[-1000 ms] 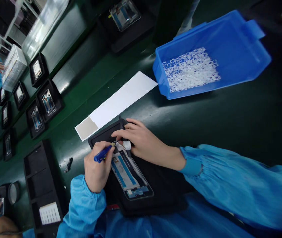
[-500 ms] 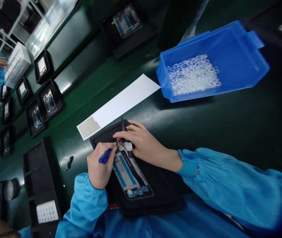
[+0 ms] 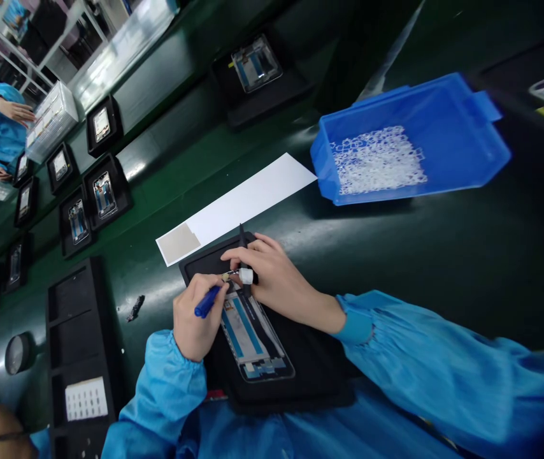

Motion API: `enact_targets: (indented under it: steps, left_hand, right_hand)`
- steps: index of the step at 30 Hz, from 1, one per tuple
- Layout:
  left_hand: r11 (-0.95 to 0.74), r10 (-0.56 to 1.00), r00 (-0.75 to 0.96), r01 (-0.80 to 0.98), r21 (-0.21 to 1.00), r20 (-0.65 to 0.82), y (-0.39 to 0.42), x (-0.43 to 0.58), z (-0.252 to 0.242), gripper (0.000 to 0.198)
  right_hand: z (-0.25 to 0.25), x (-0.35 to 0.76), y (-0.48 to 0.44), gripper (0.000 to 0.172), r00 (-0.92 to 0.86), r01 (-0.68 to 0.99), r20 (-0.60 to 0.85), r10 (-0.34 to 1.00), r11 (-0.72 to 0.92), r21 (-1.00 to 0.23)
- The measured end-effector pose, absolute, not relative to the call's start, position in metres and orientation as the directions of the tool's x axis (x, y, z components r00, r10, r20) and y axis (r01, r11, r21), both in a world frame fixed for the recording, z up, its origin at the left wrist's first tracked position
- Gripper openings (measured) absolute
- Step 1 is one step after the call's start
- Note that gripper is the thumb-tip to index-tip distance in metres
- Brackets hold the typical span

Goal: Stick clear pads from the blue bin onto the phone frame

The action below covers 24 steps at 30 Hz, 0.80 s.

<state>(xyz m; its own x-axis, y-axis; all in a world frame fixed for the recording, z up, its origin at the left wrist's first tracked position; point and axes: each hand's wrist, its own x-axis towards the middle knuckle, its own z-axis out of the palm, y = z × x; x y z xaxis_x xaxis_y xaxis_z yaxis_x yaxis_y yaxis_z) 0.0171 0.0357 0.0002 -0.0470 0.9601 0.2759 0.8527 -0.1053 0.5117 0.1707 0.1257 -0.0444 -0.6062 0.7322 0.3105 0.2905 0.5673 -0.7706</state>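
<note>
My left hand (image 3: 199, 319) is closed round a blue-handled tool (image 3: 207, 301), whose far end meets a small pale piece by the fingertips. My right hand (image 3: 276, 280) grips a slim black pointed tool (image 3: 242, 237), its point upward. A white cap-like piece (image 3: 246, 276) shows beside the right fingers; what it belongs to is hard to make out. Both hands meet over the upper end of an open phone frame (image 3: 253, 331) with blue strips inside. That frame lies in a black tray (image 3: 313, 376). Its upper end is partly hidden by the fingers.
Beyond the tray lies a white strip of card (image 3: 253, 197). A blue bin (image 3: 463, 140) holds many small white frames. At left stands a compartmented black tray (image 3: 76, 338), near a round container (image 3: 17, 354). Several trayed phones line the bench, and a co-worker's hand (image 3: 16, 111) touches stacked trays.
The camera view has shifted slightly, moving the background right and partly down. Both hands keep their holds over the phone frame, with only slight finger movement.
</note>
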Motion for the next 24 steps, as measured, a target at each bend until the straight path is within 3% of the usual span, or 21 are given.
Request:
enact_targets:
  steps: [5, 13, 24]
  left_hand:
    - [-0.091, 0.985, 0.012, 0.886, 0.455, 0.174, 0.046, 0.014, 0.013, 0.004]
    - [-0.070, 0.998, 0.064, 0.890, 0.451, 0.030, 0.063, 0.009, 0.028, 0.005]
    - [-0.048, 0.998, 0.016, 0.842, 0.537, 0.065, 0.060, 0.005, 0.021, 0.002]
  right_hand:
    - [-0.040, 0.166, 0.124, 0.047, -0.616, 0.333, 0.234, 0.752, 0.518, -0.788]
    - [-0.047, 0.175, 0.132, 0.043, -0.681, 0.241, 0.208, 0.703, 0.483, -0.842]
    - [-0.045, 0.176, 0.132, 0.046, -0.679, 0.235, 0.191, 0.709, 0.456, -0.858]
